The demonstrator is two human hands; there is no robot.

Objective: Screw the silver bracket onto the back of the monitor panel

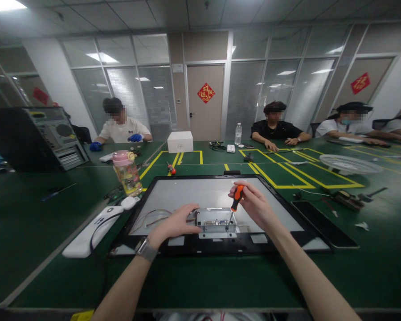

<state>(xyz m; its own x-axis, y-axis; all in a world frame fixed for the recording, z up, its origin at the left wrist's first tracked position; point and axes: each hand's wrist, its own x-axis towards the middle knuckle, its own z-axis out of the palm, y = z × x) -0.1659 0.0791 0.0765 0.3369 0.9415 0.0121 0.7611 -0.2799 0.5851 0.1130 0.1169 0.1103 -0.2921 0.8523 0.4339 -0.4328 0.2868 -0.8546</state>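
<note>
An orange-and-black screwdriver is held in my right hand, its shaft slanting down to the right part of a metal bracket. My left hand, with a watch on the wrist, grips the bracket's left end between thumb and fingers. The bracket lies on the back of a flat display panel, which has a black frame and a pale grey middle. Thin cables run over the panel beside my left hand. Whether the screwdriver tip sits in a screw is too small to tell.
Left of the panel are a white power bank, a pink-lidded bottle and a computer case. A black phone lies to the right. Beyond are a white box, a water bottle and several seated people.
</note>
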